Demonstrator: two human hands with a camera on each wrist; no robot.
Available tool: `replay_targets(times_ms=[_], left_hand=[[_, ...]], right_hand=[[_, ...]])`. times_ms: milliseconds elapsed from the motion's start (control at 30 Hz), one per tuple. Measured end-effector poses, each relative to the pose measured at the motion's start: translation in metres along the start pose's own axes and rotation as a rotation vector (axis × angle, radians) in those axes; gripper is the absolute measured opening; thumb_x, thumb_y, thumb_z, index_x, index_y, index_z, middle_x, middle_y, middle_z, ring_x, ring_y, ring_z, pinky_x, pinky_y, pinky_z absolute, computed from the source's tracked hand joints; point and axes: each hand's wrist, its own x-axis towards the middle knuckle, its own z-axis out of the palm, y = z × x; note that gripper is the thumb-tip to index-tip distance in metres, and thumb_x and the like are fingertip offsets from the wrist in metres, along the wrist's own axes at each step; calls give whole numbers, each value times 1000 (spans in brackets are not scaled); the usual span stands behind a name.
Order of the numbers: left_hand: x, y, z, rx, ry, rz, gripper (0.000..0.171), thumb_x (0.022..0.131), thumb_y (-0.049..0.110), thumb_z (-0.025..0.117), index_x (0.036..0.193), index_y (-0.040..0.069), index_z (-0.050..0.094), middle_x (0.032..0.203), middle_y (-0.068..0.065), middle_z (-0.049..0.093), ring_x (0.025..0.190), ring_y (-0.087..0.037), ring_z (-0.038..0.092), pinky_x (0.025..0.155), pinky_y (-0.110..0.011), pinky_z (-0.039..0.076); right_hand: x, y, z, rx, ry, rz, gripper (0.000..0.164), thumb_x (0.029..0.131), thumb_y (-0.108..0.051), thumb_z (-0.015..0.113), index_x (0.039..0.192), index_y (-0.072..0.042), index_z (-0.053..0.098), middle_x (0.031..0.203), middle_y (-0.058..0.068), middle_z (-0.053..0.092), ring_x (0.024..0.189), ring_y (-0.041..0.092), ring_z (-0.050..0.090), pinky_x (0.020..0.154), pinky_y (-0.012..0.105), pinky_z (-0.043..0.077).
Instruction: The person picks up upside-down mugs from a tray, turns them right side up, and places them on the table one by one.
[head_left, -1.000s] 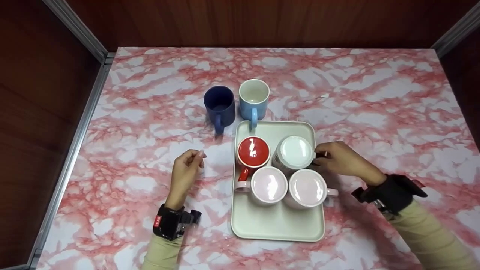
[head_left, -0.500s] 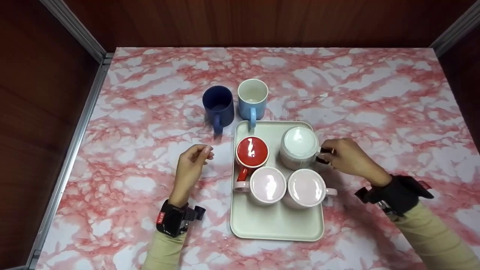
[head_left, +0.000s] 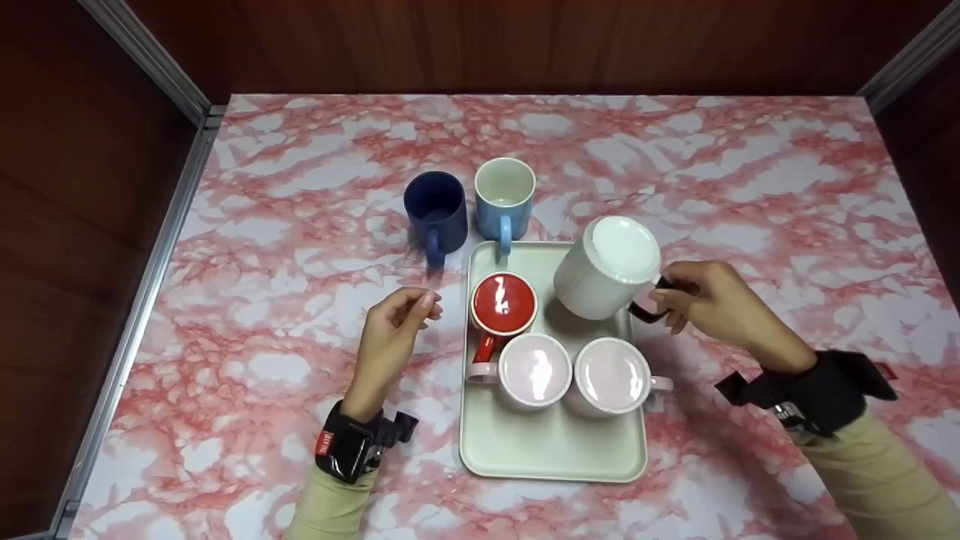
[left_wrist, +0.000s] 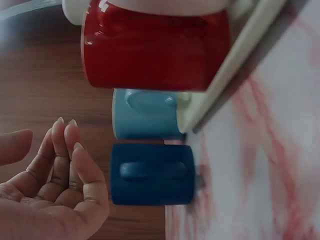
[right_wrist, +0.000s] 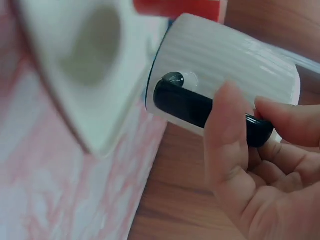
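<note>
My right hand [head_left: 712, 304] grips the black handle [right_wrist: 187, 105] of a white ribbed mug [head_left: 600, 274], which hangs tilted, bottom up, above the far right part of the cream tray [head_left: 555, 457]. My left hand [head_left: 390, 337] is left of the tray with fingers loosely curled and nothing in them. On the tray, upside down, stand a red mug [head_left: 504, 304] and two pale pink mugs, one [head_left: 535, 371] with its handle to the left, the other pink mug [head_left: 613, 375] with its handle to the right.
Behind the tray, a dark blue mug [head_left: 436, 214] and a light blue mug [head_left: 505, 199] stand upright on the red-and-white marbled table [head_left: 750, 187], handles toward me. A dark wooden panel [head_left: 525, 45] rises along the far edge, with metal-framed panels at both sides.
The white mug has been raised off the tray by its handle, moved away and right, and tilted. My left hand has shifted slightly right and away from me.
</note>
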Motion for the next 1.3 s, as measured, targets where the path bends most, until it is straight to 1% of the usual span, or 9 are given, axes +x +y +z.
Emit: replay_targets(times_ms=[300, 467, 600, 833, 967, 1033, 1100, 1200, 1300], left_hand=[[-9, 23, 15, -47, -123, 31, 20, 92, 11, 55, 93, -8, 60, 82, -17, 61, 80, -25, 58, 75, -36, 47], [-12, 33, 26, -87, -207, 15, 20, 91, 9, 55, 95, -10, 60, 86, -21, 61, 84, -36, 58, 76, -41, 49], [-15, 40, 34, -54, -254, 2, 20, 91, 12, 56, 97, -7, 62, 87, -15, 63, 85, -33, 59, 75, -42, 50], [-15, 47, 47, -26, -337, 11, 23, 91, 16, 56, 101, -3, 63, 92, -16, 65, 87, -31, 61, 76, -35, 50], [-14, 49, 57, -21, -363, 18, 24, 91, 16, 56, 103, -4, 63, 94, -15, 65, 86, -29, 60, 75, -32, 49], [-14, 50, 62, -48, -369, -3, 25, 91, 15, 56, 104, -6, 62, 95, -16, 64, 87, -30, 59, 75, -34, 49], [-15, 51, 67, -125, -366, -60, 25, 91, 11, 56, 105, -9, 60, 95, -19, 63, 86, -30, 60, 75, -37, 49], [-15, 52, 74, -294, -340, -173, 24, 90, 5, 55, 106, -13, 56, 92, -16, 62, 82, -24, 60, 74, -35, 50], [-14, 54, 79, -497, -285, -304, 20, 89, -1, 54, 105, -13, 54, 89, -10, 60, 76, -18, 58, 69, -30, 50]], right_hand=[[-15, -26, 6, 412, -20, 55, 21, 91, -8, 56, 87, 12, 56, 81, 19, 63, 60, 23, 61, 55, 38, 52], [-18, -32, 17, 628, -25, 9, 17, 90, -3, 55, 91, 14, 57, 81, 18, 63, 60, 20, 60, 55, 35, 52], [-18, -35, 26, 813, -62, -56, 11, 90, 3, 50, 91, 12, 58, 80, 14, 60, 61, 19, 60, 54, 31, 51], [-15, -42, 41, 984, -76, -107, 13, 90, 8, 46, 87, 6, 59, 80, 11, 60, 61, 18, 60, 54, 27, 50], [-13, -46, 50, 1046, -66, -85, 13, 90, 8, 46, 86, 5, 58, 80, 12, 60, 61, 18, 61, 54, 27, 49], [-12, -49, 54, 1068, -55, -60, 12, 90, 6, 47, 86, 4, 58, 80, 11, 60, 61, 17, 61, 54, 26, 49], [-11, -51, 57, 1078, -45, -34, 11, 90, 5, 48, 86, 3, 58, 79, 11, 61, 61, 17, 61, 54, 25, 50], [-9, -53, 61, 1062, -29, -5, 11, 90, 3, 50, 86, 1, 59, 78, 9, 62, 61, 16, 61, 55, 25, 50], [-7, -55, 64, 1057, -19, 10, 11, 90, 2, 50, 86, 0, 60, 77, 9, 62, 62, 15, 60, 56, 24, 50]])
